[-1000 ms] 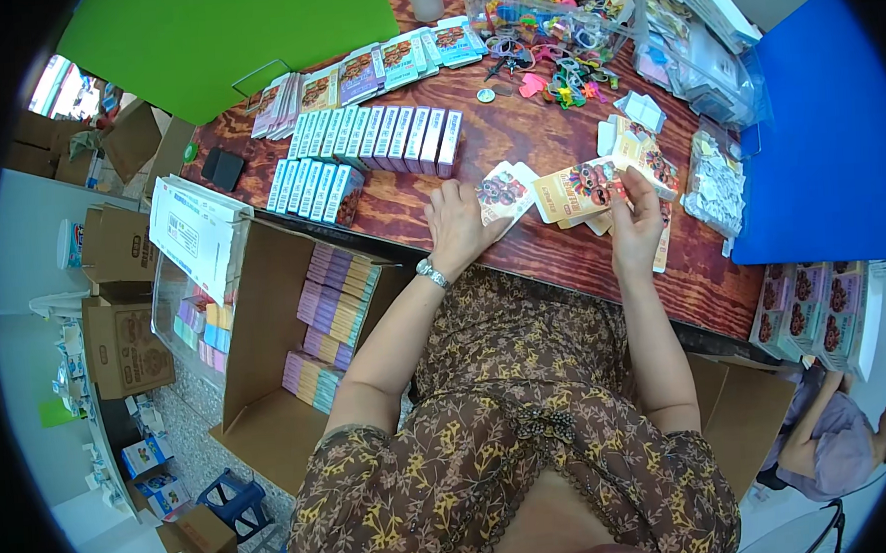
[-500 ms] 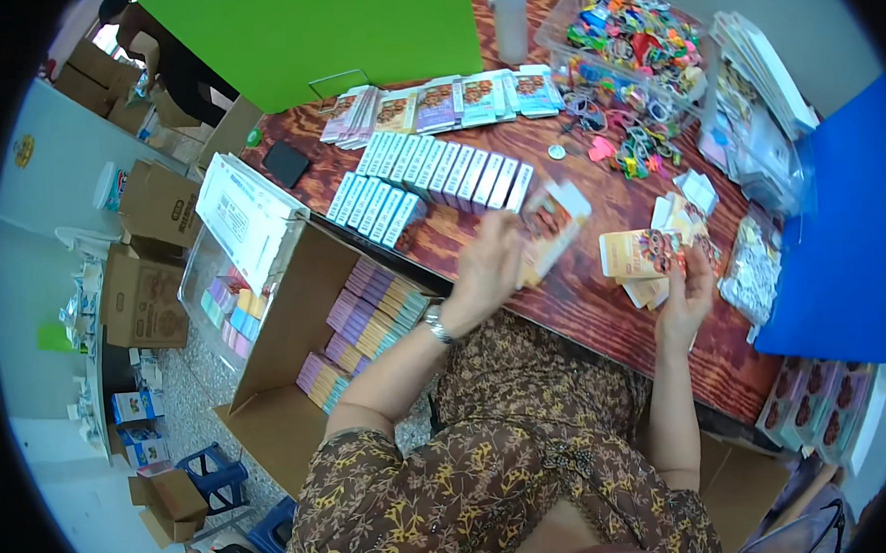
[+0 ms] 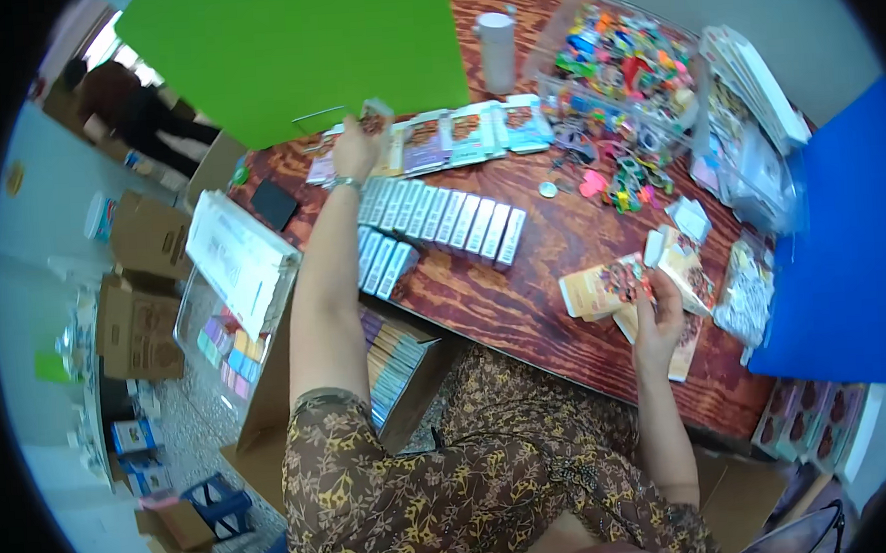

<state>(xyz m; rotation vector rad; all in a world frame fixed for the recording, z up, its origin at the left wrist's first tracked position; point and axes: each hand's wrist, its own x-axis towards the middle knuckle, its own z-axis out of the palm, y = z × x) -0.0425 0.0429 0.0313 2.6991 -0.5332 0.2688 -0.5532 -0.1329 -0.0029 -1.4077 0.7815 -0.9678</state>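
The left hand (image 3: 355, 157), gripping a carton (image 3: 376, 115), is nearer the flat row (image 3: 424, 145) stretching rightward from it; the right hand (image 3: 658, 323) pinches a yellow carton (image 3: 589, 291).

Left arm (image 3: 325, 283) stretches far forward; right fingers (image 3: 667, 295) pinch.

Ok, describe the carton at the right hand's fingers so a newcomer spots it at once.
On the red-brown table, find the big blue board at the right. Go left past the bag of white bits to a loose pile of yellow cartons. It's the flat carton reaching furthest left, its right end at the fingers of the right hand.
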